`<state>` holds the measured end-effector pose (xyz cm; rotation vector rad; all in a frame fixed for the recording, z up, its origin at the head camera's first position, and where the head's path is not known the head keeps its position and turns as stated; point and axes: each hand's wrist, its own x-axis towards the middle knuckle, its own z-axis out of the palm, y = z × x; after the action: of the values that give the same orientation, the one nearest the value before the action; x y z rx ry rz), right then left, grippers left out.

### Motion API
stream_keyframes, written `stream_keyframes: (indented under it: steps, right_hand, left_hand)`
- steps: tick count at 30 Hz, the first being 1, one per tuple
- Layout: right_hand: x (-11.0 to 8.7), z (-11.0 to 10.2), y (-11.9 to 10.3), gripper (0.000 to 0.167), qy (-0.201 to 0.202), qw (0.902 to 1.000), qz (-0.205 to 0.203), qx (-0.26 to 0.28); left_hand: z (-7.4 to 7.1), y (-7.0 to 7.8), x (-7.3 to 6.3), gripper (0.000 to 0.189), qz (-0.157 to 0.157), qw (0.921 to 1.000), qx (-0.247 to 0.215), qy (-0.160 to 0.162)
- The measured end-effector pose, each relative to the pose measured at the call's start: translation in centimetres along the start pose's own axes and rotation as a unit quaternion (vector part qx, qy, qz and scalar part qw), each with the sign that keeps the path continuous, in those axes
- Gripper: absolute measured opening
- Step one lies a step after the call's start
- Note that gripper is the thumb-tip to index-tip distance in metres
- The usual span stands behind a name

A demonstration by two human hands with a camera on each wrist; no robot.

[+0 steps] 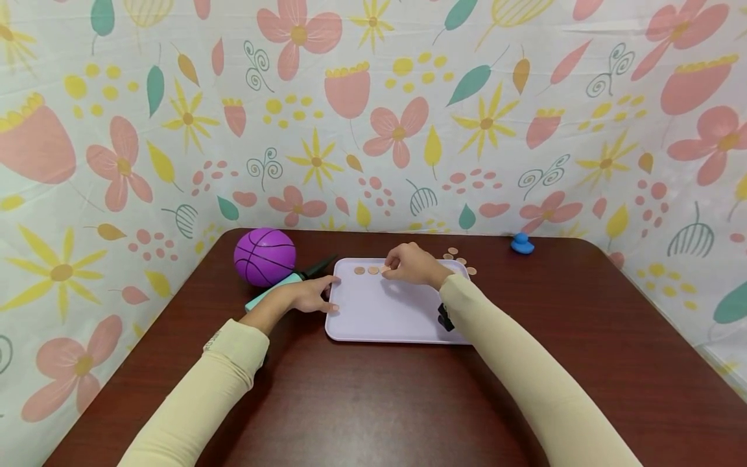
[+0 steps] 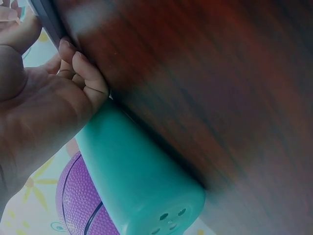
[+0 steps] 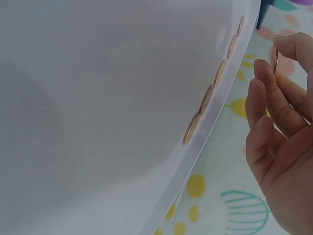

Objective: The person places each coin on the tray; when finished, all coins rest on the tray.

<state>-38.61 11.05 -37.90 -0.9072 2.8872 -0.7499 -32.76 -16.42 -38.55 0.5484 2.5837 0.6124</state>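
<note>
A pale lavender tray (image 1: 385, 318) lies on the table. My left hand (image 1: 306, 295) grips its left rim; the thumb and index fingertip lie over the edge, and the other fingers curl against the side in the left wrist view. Between thumb and fingertips, my right hand (image 1: 411, 264) pinches a copper-coloured coin (image 3: 275, 61) at the tray's far side. Similar coins (image 3: 206, 99) stretch in a row along the tray's far rim; my right hand and forearm hide part of that row in the head view.
Loose coins (image 1: 452, 251) lie past the tray's far right corner. A purple ball (image 1: 265, 256) and a teal object (image 2: 142, 166) with a black tip sit left of the tray, close to my left hand. The blue rubber duck (image 1: 522, 244) is at the back right.
</note>
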Motion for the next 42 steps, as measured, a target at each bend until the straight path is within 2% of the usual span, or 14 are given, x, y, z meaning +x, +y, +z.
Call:
stream_keyframes:
  steps: [20, 29, 42]
  right_hand:
    - [2.5, 2.6, -1.6, 0.018, -0.025, 0.9996, -0.003, -0.014]
    - [3.1, 3.2, -2.3, 0.018, -0.032, 0.9991, 0.002, -0.027]
    - [3.6, 3.4, -2.8, 0.015, -0.062, 0.9978, -0.005, -0.024]
  left_hand:
    - [0.0, -0.2, 0.2, 0.076, 0.002, 1.0000, 0.002, -0.002]
    - [-0.2, 0.1, 0.0, 0.076, -0.007, 0.9999, 0.005, -0.008]
    - [-0.1, -0.2, 0.0, 0.076, -0.001, 1.0000, 0.006, -0.006]
